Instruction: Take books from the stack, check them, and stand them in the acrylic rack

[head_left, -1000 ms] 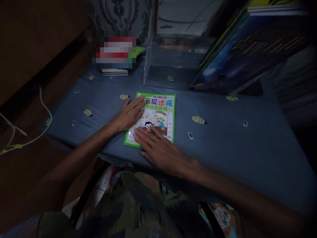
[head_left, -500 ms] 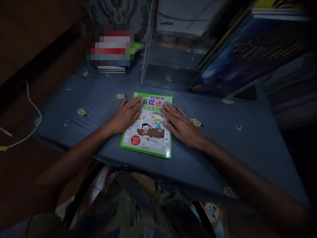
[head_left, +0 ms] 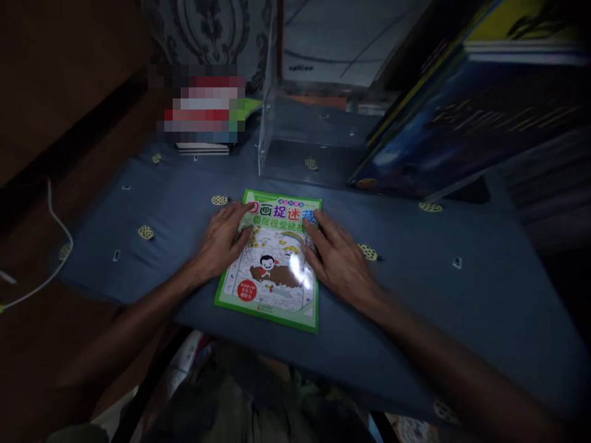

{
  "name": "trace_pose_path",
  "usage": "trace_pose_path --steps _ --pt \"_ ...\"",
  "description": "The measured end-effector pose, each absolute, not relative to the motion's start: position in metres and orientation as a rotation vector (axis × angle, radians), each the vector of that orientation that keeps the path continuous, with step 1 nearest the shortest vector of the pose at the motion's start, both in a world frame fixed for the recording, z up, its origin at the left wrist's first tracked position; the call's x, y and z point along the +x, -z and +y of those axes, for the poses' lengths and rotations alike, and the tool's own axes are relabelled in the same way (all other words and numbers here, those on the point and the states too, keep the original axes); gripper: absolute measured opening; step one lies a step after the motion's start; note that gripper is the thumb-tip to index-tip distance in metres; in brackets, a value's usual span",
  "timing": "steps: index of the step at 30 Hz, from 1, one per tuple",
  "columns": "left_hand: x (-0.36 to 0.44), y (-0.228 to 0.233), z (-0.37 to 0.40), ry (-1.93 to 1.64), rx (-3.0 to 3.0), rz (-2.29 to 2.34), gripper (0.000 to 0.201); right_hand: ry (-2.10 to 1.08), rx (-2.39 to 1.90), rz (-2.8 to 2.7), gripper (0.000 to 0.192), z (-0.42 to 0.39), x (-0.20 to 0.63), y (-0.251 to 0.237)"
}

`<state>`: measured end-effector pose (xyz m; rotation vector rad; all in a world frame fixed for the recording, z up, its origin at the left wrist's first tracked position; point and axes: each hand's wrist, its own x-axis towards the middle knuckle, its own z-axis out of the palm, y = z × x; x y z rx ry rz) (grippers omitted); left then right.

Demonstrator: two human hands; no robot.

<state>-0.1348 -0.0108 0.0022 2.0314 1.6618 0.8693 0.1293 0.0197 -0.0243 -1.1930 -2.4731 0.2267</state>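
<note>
A green-bordered children's activity book with a cartoon cover and Chinese lettering lies closed on the cloth-covered table. My left hand is at its upper left edge, thumb and forefinger apart over the cover. Over the right edge is my right hand, fingers spread and fingertips on or just above the cover. Neither hand is wrapped around the book. A bright glare spot lies on the lower right of the cover picture.
Behind the book stands a clear acrylic holder, with large dark blue books leaning at its right. A small stack of books, partly blurred out, sits at the back left. A white cable hangs at the left.
Both hands have drawn outward toward the book's sides, showing more of the title. My left thumb has spread from the fingers. The whole view has shifted slightly; the book appears lower.
</note>
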Motion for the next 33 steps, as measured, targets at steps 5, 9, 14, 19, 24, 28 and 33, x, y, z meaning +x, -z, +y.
trace_pose_path --steps 5,9,14,19,24,28,33 --pt "-0.133 -0.005 0.001 -1.278 1.14 1.393 0.044 -0.285 -1.143 -2.427 0.05 0.019 0.132 0.023" --pt "-0.126 -0.017 0.009 -1.214 0.694 1.271 0.034 -0.464 -1.123 -2.33 0.053 0.019 0.135 0.022" --pt "-0.111 -0.042 0.017 -1.284 0.685 1.101 0.029 -0.874 -1.144 -1.814 0.074 0.026 0.136 0.02" --pt "-0.091 -0.064 0.024 -1.442 0.766 0.988 0.036 -1.559 -0.938 -1.264 0.049 0.027 0.129 -0.006" --pt "-0.076 -0.085 0.031 -1.611 0.954 0.932 0.037 -1.643 -0.799 -0.8 0.04 0.026 0.115 -0.042" --pt "-0.064 -0.094 0.04 -1.753 1.127 0.907 0.033 -1.493 -0.732 -0.774 0.044 0.031 0.1 -0.065" --pt "-0.059 -0.094 0.052 -1.866 1.236 0.926 0.037 -1.288 -0.657 -0.899 0.044 0.046 0.091 -0.079"
